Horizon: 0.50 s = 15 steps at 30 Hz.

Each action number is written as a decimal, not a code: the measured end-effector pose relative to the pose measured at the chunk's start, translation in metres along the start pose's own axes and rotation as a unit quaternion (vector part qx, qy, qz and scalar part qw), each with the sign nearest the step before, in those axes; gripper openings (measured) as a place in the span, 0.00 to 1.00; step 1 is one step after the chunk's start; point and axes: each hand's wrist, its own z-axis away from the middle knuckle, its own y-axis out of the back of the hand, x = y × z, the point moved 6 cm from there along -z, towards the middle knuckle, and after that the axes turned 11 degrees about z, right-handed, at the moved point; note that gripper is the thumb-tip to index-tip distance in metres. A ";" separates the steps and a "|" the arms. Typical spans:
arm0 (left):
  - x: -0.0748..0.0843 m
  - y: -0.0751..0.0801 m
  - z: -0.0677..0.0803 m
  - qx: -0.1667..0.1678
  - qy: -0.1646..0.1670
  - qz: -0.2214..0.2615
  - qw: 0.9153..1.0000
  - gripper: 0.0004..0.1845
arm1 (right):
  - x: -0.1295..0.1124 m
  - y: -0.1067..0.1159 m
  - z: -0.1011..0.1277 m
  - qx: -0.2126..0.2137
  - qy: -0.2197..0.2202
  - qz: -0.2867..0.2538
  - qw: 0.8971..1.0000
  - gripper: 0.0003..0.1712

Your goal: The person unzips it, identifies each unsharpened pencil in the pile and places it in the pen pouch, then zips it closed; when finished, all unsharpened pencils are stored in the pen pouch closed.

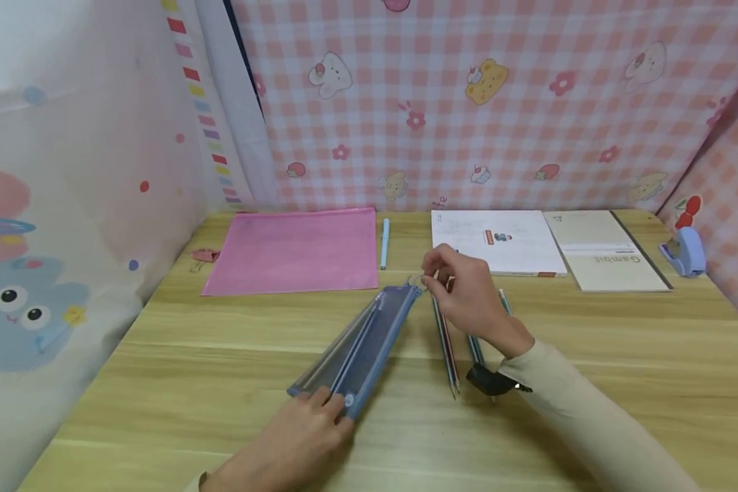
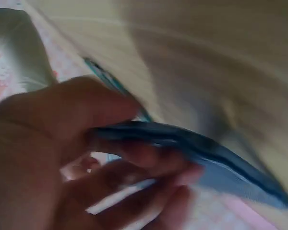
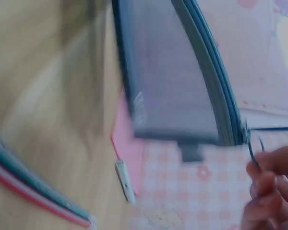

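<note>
A blue mesh zip pouch [image 1: 378, 342] is held up at a slant over the table. At its near end, my left hand [image 1: 304, 429] pinches the edge between thumb and fingers, as the left wrist view confirms. My right hand [image 1: 466, 287] pinches a thin ring [image 3: 254, 153] on the zip pull at the far corner. The zip [image 3: 213, 79] runs along one long edge and looks closed in the right wrist view. Below my right hand lie striped pencils [image 1: 447, 348], and more pencils [image 1: 475, 347] lie partly hidden under the wrist.
A pink pouch [image 1: 295, 253], a light blue pen [image 1: 385, 244], a white book [image 1: 498, 239] and a beige notebook [image 1: 609, 253] lie along the back. A red binder clip [image 1: 205, 255] is at the left, a purple tape dispenser [image 1: 689, 253] at the far right. Patterned cloth surrounds the table.
</note>
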 end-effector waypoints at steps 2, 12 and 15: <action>-0.008 -0.006 0.007 -0.034 0.018 -0.022 0.999 0.07 | 0.003 0.001 0.001 -0.008 -0.003 0.007 1.000 0.07; -0.068 -0.019 0.031 -0.157 0.153 -0.022 0.975 0.08 | -0.006 -0.012 0.043 -0.236 0.028 -0.037 0.971 0.10; -0.088 -0.022 0.035 -0.182 0.206 -0.017 0.961 0.10 | -0.016 -0.021 0.056 -0.296 0.044 -0.035 0.954 0.08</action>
